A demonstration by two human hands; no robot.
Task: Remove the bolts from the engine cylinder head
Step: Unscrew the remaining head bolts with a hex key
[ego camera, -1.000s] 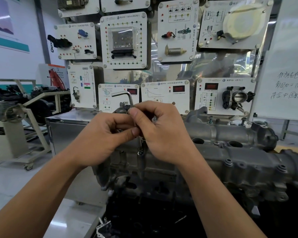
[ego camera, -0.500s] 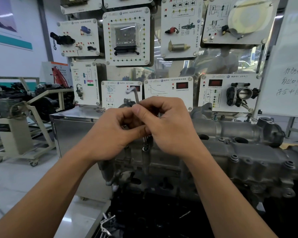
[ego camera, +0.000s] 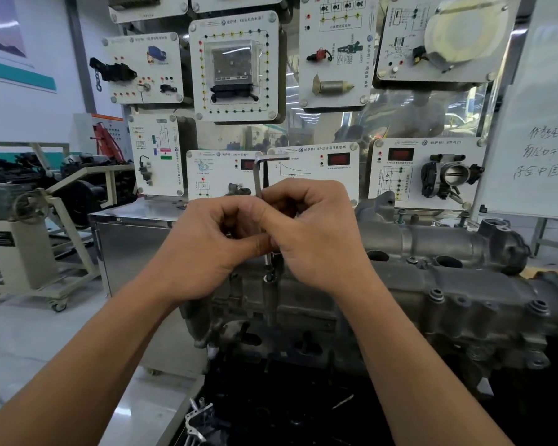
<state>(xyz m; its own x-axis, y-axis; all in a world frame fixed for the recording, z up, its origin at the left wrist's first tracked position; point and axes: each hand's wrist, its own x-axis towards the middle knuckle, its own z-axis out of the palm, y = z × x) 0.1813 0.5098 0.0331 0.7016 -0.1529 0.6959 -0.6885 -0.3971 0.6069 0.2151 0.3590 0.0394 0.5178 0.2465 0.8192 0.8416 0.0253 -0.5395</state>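
A grey metal engine cylinder head lies across the middle and right of the head view. An L-shaped hex key stands upright, its lower tip in a bolt at the head's left end. My left hand and my right hand meet around the key's shaft, fingers pinching it. The short arm of the key points right above my fingers. Other bolts sit along the head's near edge.
A display board with white sensor panels stands right behind the engine. A steel cabinet sits at the left, a wheeled engine stand farther left. A whiteboard is on the right. Loose metal parts lie below.
The hex key's short arm has swung from pointing left to pointing right as my fingers turn the shaft. The camera moved slightly closer.
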